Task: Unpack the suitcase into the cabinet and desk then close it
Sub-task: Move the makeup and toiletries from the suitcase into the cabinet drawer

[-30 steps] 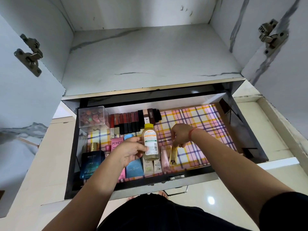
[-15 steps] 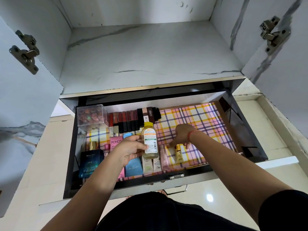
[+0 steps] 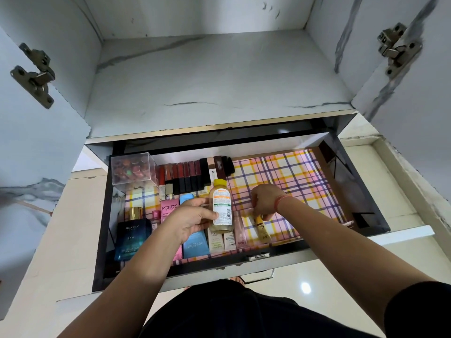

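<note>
Head view: my left hand (image 3: 192,220) grips a clear bottle (image 3: 220,206) with a yellow cap, thumb across its label, held upright over the open drawer (image 3: 353,191). My right hand (image 3: 266,201) curls down and pinches the upper end of a yellow tube (image 3: 262,229) lying on the plaid liner (image 3: 292,176), just right of a row of pale tubes (image 3: 227,240). Further left lie a blue tube (image 3: 195,243), a pink Pond's box (image 3: 169,208) and a blue perfume bottle (image 3: 130,237). At the back stand lipsticks (image 3: 188,176) and a clear box (image 3: 133,168). The cabinet shelf (image 3: 219,81) sits above.
</note>
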